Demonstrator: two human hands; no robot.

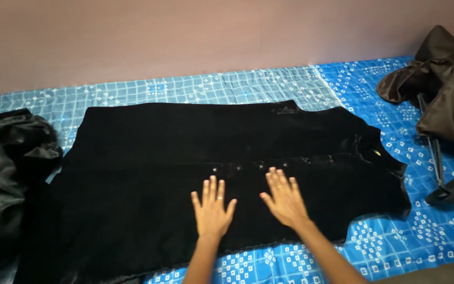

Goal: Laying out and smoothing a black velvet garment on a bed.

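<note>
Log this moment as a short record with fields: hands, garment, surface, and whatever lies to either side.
left hand: flat, fingers spread, palm down on the black garment
right hand: flat beside it, also pressing the garment
black garment: velvety, spread flat, a row of small buttons just above the fingertips
surface: blue patterned sheet against a plain wall
left side: dark crumpled cloth
right side: dark brown bag with a strap
</note>
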